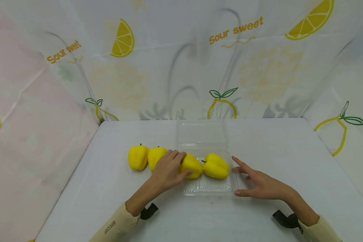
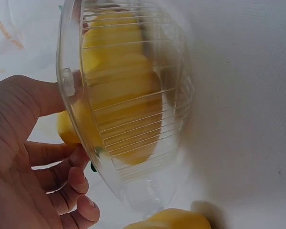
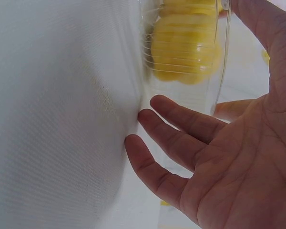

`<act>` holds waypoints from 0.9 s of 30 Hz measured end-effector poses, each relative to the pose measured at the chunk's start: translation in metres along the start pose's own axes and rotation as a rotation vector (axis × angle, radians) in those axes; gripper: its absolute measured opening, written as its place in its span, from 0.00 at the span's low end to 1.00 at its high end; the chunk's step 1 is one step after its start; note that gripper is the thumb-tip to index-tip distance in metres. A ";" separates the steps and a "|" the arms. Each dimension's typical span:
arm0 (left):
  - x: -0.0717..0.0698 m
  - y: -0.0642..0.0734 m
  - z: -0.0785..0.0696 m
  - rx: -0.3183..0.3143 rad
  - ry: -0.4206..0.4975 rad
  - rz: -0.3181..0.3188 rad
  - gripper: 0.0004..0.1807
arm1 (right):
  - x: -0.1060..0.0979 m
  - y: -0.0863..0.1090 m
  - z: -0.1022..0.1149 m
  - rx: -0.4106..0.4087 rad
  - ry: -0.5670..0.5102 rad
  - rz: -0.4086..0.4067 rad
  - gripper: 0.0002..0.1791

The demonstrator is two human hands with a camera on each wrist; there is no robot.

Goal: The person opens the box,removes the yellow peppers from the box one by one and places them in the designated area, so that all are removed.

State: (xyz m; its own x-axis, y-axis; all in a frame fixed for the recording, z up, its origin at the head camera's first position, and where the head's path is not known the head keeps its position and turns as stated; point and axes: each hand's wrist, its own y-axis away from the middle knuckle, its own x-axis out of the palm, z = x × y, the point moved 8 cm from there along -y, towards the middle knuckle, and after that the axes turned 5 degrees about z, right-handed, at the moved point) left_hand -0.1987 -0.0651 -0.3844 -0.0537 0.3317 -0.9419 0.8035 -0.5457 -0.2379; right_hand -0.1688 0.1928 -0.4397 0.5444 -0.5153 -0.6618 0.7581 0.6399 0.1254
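A clear plastic clamshell container [image 1: 208, 189] lies opened on the table, holding two yellow bell peppers. My left hand [image 1: 167, 171] grips the left one, a bell pepper [image 1: 192, 166], with thumb at its near side and fingers over its far side. Beside it, the other bell pepper [image 1: 216, 166] lies on its side, stem pointing left. Through the ribbed wall in the left wrist view, yellow pepper [image 2: 126, 105] shows close to my thumb. My right hand [image 1: 261, 185] is at the container's right edge, fingers spread and holding nothing; its fingertips [image 3: 133, 143] are low by the white tabletop.
Left of the container stand two more yellow bell peppers, one at the outer side [image 1: 138, 157] and one partly behind my left hand [image 1: 156, 155]. The container's clear lid [image 1: 202, 133] lies folded back. A lemon-printed cloth [image 1: 169, 74] hangs behind the white table [image 1: 109, 141].
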 end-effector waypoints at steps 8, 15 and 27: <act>0.003 0.001 0.001 0.009 0.022 -0.012 0.33 | 0.000 0.000 0.001 0.000 0.002 0.002 0.59; -0.001 0.003 0.001 0.037 0.063 -0.068 0.32 | 0.000 0.000 0.000 0.013 -0.010 0.004 0.59; -0.012 0.008 -0.001 0.063 0.101 -0.145 0.32 | 0.002 -0.001 -0.001 0.022 -0.017 0.021 0.59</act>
State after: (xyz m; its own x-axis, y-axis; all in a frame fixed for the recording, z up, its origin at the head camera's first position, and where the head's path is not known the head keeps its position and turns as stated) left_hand -0.1907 -0.0728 -0.3753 -0.1037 0.4840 -0.8689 0.7525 -0.5330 -0.3868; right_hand -0.1690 0.1921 -0.4418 0.5666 -0.5116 -0.6459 0.7540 0.6381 0.1560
